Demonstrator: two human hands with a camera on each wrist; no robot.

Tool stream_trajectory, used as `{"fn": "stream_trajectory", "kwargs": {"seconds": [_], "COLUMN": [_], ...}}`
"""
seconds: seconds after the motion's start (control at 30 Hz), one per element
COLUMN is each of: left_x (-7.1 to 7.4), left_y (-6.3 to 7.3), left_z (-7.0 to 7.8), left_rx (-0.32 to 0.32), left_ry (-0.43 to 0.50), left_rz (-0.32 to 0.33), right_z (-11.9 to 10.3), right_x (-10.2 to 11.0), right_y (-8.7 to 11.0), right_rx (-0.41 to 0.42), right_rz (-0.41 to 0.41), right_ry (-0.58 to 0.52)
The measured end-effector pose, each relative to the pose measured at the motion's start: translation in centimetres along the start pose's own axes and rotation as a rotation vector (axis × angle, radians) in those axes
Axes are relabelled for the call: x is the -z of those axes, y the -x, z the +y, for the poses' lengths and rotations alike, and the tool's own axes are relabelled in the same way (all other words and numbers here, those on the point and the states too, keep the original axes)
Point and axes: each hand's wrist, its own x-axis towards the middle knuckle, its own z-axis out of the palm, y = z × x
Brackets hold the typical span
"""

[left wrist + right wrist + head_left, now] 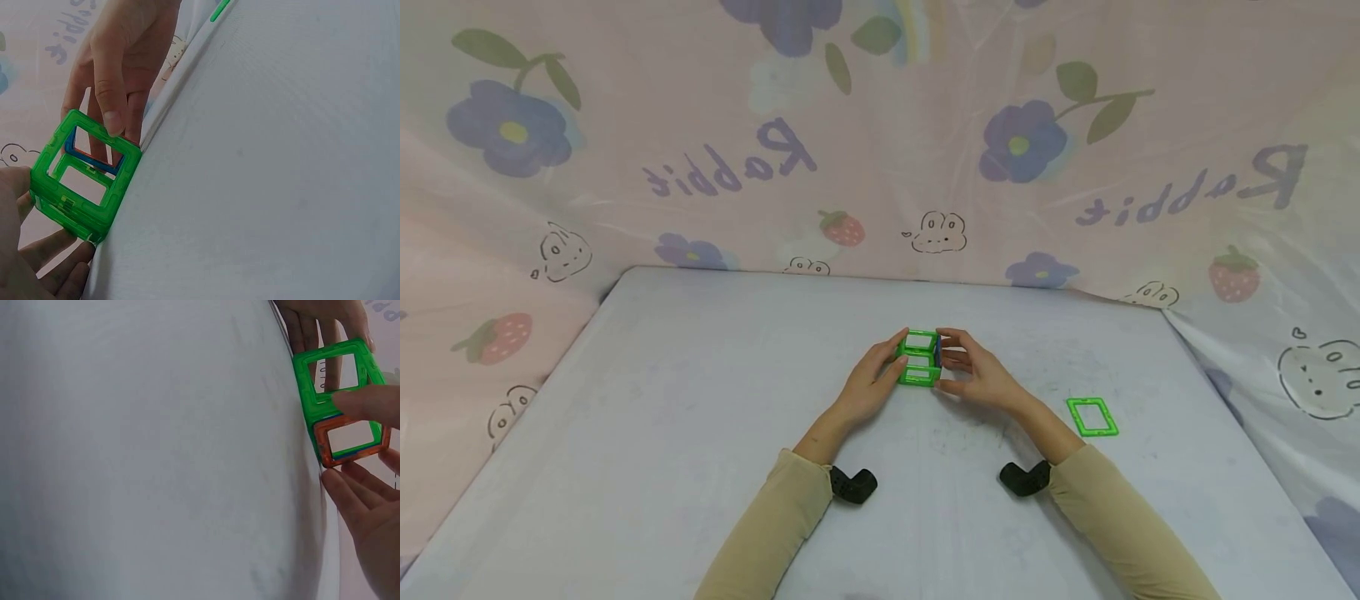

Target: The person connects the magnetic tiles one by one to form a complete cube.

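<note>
A small box of green square-frame magnetic tiles [919, 375] stands on the table between both hands. One side of it is an orange tile [320, 439] with a blue one [94, 159] against it, facing the right hand. My left hand [867, 385] grips the box from the left, thumb on the near part and fingers toward the far part. From the right, my right hand [985, 375] holds the orange-and-blue side between thumb and fingers. The box's underside is hidden.
A single green square-frame tile [1092, 417] lies flat on the white table [700, 417], right of the right forearm. A printed cloth [880, 133] hangs behind the table's far edge. Black wrist devices [854, 486] sit at both cuffs.
</note>
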Motion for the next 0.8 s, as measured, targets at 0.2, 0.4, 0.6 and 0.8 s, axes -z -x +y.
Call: {"fn": "stream_trajectory", "kwargs": {"seconds": [0.2, 0.4, 0.6, 0.8], "left_x": [-0.1, -0.2, -0.2, -0.2], "left_y": [0.0, 0.0, 0.1, 0.1], "left_z": [-0.2, -0.2, -0.2, -0.2], "left_rx": [-0.012, -0.011, -0.013, -0.012], "left_ry": [-0.003, 0.000, -0.006, -0.008], "left_rz": [0.006, 0.007, 0.013, 0.015], "right_z": [0.1, -0.1, -0.1, 0.1], "right_x": [0.1, 0.2, 0.5, 1.3], "right_y": [0.2, 0.5, 1.0, 1.8], "right_rx": [0.006, -0.007, -0.032, -0.052], "right_rz": [0.011, 0.021, 0.037, 0.051], "right_ry": [0.033, 0.051, 0.068, 0.097]}}
